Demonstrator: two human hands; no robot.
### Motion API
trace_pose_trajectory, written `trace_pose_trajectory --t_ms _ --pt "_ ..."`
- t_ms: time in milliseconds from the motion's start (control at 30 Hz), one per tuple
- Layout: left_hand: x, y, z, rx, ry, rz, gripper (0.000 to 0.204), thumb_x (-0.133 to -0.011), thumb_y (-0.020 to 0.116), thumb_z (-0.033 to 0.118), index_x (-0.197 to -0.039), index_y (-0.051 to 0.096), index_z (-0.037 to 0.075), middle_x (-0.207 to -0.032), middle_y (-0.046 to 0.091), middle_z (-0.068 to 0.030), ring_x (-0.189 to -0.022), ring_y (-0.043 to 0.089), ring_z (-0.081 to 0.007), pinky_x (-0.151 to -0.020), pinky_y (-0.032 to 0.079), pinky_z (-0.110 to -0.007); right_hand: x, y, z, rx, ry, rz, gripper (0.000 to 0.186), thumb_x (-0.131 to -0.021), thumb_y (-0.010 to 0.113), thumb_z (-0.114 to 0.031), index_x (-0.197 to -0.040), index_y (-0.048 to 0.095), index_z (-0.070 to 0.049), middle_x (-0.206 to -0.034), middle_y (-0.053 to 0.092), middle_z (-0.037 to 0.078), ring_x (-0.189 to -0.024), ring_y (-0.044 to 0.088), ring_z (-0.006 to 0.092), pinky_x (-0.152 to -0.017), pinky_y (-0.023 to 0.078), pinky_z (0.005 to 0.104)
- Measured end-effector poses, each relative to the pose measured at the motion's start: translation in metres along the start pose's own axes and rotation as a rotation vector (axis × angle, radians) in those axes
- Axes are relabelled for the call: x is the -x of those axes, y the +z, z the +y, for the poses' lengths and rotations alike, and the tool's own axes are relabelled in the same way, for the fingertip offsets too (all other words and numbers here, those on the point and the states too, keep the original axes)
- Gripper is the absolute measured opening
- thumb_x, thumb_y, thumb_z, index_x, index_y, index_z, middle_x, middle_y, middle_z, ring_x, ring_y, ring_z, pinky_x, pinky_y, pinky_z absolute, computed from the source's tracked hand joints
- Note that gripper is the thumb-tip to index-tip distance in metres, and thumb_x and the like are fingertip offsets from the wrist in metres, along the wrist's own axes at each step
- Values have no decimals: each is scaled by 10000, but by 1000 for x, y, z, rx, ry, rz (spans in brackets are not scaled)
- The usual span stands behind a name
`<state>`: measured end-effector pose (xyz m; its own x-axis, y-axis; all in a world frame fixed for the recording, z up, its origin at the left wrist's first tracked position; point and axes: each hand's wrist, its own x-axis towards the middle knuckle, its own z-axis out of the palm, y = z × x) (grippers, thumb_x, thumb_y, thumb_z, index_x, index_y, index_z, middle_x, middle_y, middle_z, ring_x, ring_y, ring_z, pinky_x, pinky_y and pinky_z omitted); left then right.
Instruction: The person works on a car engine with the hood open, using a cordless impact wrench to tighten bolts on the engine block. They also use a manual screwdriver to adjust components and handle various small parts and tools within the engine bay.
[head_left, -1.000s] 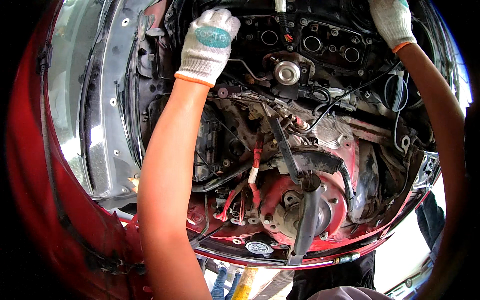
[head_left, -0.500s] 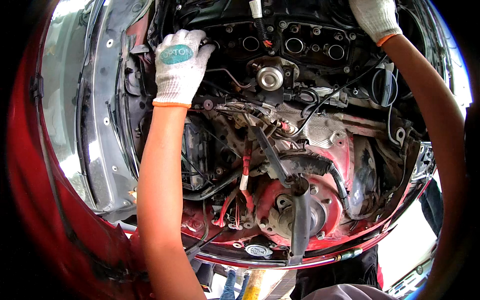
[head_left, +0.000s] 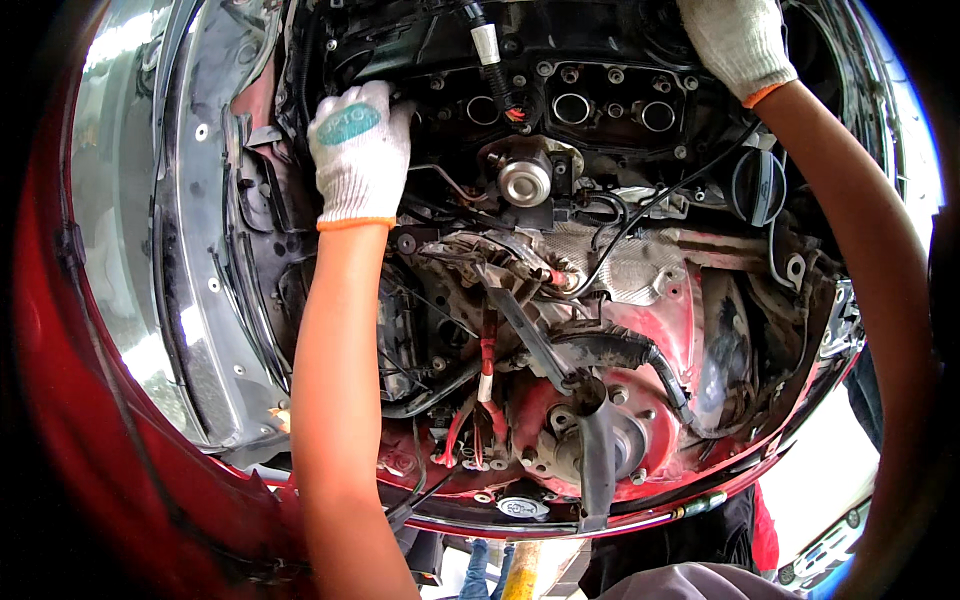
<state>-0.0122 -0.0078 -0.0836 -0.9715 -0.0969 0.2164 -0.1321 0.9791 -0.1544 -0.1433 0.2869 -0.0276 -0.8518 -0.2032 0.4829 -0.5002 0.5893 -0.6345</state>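
Observation:
My left hand (head_left: 362,150), in a white knit glove with a teal patch, has its fingers curled at the left end of the black engine top (head_left: 450,75); what they grip is hidden. My right hand (head_left: 735,45), also gloved, reaches to the upper right of the engine, its fingers cut off by the top edge. Between them are round ports (head_left: 571,108) in dark housings, a hanging connector with white tape (head_left: 486,42), and a silver round canister (head_left: 524,183) on a bracket.
Around are a windshield (head_left: 125,200) and red body panel (head_left: 70,380) at left, a red hub plate (head_left: 650,430), a grey hose (head_left: 597,465), cables and a heat shield (head_left: 635,260). Below, a yellow post (head_left: 522,572), jeans-clad legs (head_left: 475,570) of someone else and a white car (head_left: 830,500) show.
The engine sits a little further left and lower in the view. My left hand has moved left and down in the picture, fingers still curled; my right hand has shifted left.

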Motion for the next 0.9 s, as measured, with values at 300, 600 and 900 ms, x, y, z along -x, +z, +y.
trace_pose_trajectory --t_ms 300,600,900 --pt "8 1 -13 144 -55 130 177 -860 747 245 -948 745 92 -943 710 -120 -931 652 -361 -833 522 -465 -6 11 4 -161 16 -25 159 -1009 606 -131 -985 634 24 -771 608 124 -716 546 178 -702 484 336" --pt "-10 6 8 142 -133 40 218 -885 690 252 -924 751 47 -944 720 -202 -942 667 -420 -832 522 -497 3 0 1 -50 -50 39 174 -1015 607 -143 -1027 658 23 -808 655 155 -741 603 184 -714 501 341" --pt "-7 -15 2 71 -313 -152 271 -895 684 313 -1024 764 88 -994 725 -230 -964 685 -425 -852 539 -486 -3 -1 -3 -180 -47 23 186 -991 631 -202 -1057 682 -35 -882 681 236 -834 671 430 -750 529 443"
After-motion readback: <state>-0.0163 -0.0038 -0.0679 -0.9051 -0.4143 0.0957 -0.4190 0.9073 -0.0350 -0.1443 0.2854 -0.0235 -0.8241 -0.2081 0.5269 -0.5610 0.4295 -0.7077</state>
